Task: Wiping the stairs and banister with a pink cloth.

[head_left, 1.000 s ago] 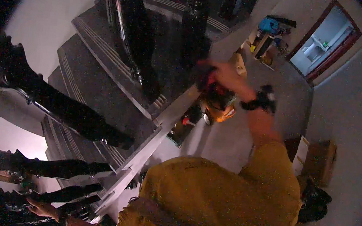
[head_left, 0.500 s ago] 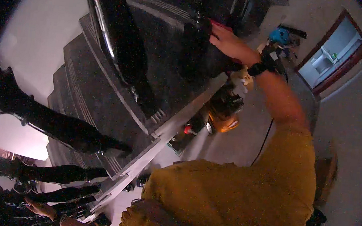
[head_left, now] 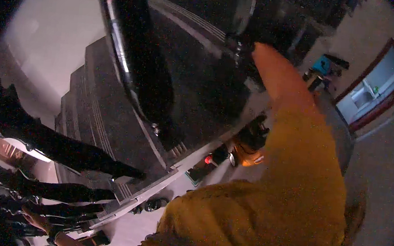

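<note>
My left hand is at the lower left, against the dark glossy stair balusters. Its fingers are dim and partly lost among them, so I cannot tell how firmly they close. My right arm, in a mustard-brown sleeve, stretches up and forward. It ends beside a dark upright baluster at the upper middle, where the right hand is hidden in darkness. A thick black baluster stands between my two arms.
Dark grey steps with grooved edges curve along the left wall. Beyond their pale edge, orange equipment and shoes are on the floor below. A doorway with a red-brown frame is at the right; a blue item lies near it.
My right forearm has moved up, and its hand has gone from plain sight into the dark beside the baluster. My left hand stays by the lower balusters. The view has shifted slightly.
</note>
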A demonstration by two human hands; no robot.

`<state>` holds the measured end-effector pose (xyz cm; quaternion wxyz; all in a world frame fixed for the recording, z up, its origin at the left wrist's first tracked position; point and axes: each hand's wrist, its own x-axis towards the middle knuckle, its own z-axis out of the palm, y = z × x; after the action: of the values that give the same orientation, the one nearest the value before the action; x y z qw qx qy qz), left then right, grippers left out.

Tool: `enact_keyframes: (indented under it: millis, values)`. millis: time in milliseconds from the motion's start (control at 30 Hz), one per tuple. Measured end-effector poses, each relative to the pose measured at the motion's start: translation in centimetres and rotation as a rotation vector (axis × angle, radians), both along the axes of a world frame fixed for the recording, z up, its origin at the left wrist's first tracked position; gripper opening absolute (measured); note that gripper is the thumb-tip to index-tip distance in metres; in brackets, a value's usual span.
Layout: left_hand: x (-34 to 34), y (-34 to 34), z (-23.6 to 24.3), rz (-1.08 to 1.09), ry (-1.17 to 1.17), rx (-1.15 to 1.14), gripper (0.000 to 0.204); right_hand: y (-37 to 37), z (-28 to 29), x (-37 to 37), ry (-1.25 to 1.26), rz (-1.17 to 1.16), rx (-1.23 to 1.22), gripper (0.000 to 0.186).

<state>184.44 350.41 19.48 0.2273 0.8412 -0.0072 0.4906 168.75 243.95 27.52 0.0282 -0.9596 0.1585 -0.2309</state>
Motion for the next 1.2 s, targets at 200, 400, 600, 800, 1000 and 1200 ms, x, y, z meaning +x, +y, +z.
enact_keyframes:
  millis: [200,400,600,800,1000,1200]
  values:
    - [0.6,-0.3,-0.1,-0.296,-0.011,-0.311,0.043,-6.0,1.2,3.3,0.003,-0.119,-0.072,0.031]
    - [-1.5,-2.9,1.4,-0.210,0.063,-0.634,0.043,-2.0,-0.7,9.0,0.049,0.352,-0.282,0.031]
    - [0.9,0.8,-1.2,-0.259,-0.056,-0.327,0.047,4.5,-0.6,9.5,-0.003,1.027,-0.625,0.031]
    - [-2.6,-7.6,3.4,-0.401,0.007,-0.909,0.047,15.0,3.0,-4.7,0.121,0.887,-0.339,0.030]
    - [1.6,-2.0,0.6,-0.253,0.049,0.075,0.045,16.8,1.1,-12.8,0.068,0.160,0.140,0.031]
    - [1.9,6.6,-2.8,-0.895,0.152,-0.516,0.040,21.3,-0.1,-16.0,-0.291,0.223,-0.116,0.027]
